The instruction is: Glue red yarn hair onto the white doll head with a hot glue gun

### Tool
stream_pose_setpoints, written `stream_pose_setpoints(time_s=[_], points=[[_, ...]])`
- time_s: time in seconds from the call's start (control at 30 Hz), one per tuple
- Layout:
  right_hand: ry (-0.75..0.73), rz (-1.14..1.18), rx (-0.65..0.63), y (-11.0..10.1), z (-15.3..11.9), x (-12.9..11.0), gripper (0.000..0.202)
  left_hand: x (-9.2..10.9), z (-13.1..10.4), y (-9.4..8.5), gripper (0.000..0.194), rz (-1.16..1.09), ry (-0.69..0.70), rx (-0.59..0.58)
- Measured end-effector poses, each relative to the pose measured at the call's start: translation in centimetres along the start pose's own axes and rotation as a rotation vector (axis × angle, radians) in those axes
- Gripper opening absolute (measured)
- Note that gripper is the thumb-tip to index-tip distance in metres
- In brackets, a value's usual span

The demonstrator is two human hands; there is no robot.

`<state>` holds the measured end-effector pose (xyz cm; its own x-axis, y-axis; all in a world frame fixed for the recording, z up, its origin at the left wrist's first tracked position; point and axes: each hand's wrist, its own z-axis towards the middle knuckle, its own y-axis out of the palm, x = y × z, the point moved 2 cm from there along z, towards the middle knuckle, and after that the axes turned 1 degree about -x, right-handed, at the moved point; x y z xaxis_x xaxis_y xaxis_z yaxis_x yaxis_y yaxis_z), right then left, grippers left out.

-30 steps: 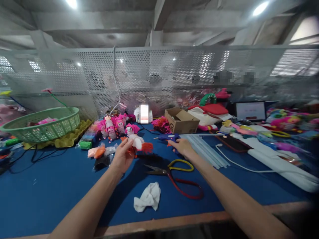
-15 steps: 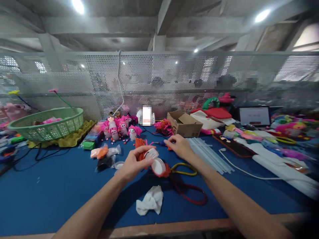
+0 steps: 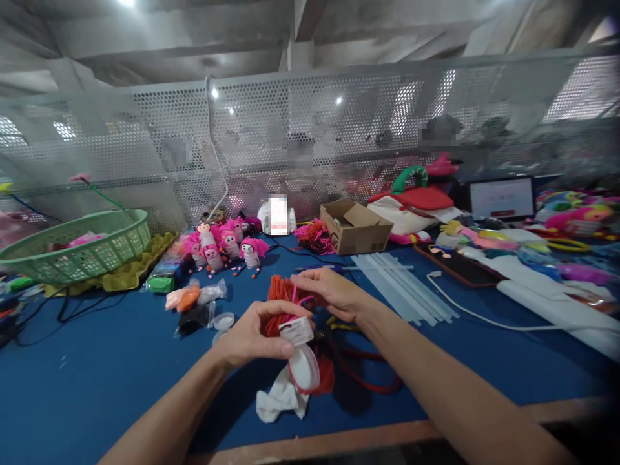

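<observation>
My left hand (image 3: 256,332) is closed around a white doll-like piece (image 3: 296,330) with a bundle of red yarn (image 3: 277,290) at its top. Below its thumb hangs a round white disc (image 3: 305,369) with a pinkish-red rim, and more red material lies beside it. My right hand (image 3: 329,294) is at the right side of the yarn, its fingers pinched by a thin pink strand (image 3: 304,300); the fingertips are partly hidden. Under the held piece lies a crumpled white tissue (image 3: 281,397). A dark red loop (image 3: 382,387) rests to its right.
Pale glue sticks (image 3: 397,287) and an open cardboard box (image 3: 358,229) lie beyond my right hand. Several pink-haired dolls (image 3: 249,253) stand at the back left, near bagged clay (image 3: 186,298) and a green basket (image 3: 97,248). A white cable (image 3: 479,323) crosses the right side.
My right hand has moved left and nearer, from beside a dark blue tool to the red yarn. The left hand has lowered the held piece towards me, over the tissue.
</observation>
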<state>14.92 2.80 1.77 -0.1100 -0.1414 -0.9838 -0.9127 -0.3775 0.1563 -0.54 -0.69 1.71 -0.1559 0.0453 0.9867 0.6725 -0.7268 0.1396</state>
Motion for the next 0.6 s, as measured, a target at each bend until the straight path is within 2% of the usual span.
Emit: stream_pose_setpoints(time_s=[0.3,0.4,0.53,0.6], points=[[0.003,0.215,0.038,-0.15,-0.22,0.14,0.022,-0.48,0.24,-0.51,0.047,-0.088,0.019,0.074],[0.038,0.225,0.000,-0.14,-0.28,0.39,0.023,-0.47,0.27,-0.57,0.046,-0.100,0.031,0.078],[0.119,0.216,-0.069,0.07,-0.36,0.77,0.035,-0.39,0.23,-0.57,0.044,-0.074,0.022,0.082],[0.115,0.230,-0.080,0.21,-0.41,0.75,0.033,-0.44,0.20,-0.60,0.045,-0.058,0.011,0.076]])
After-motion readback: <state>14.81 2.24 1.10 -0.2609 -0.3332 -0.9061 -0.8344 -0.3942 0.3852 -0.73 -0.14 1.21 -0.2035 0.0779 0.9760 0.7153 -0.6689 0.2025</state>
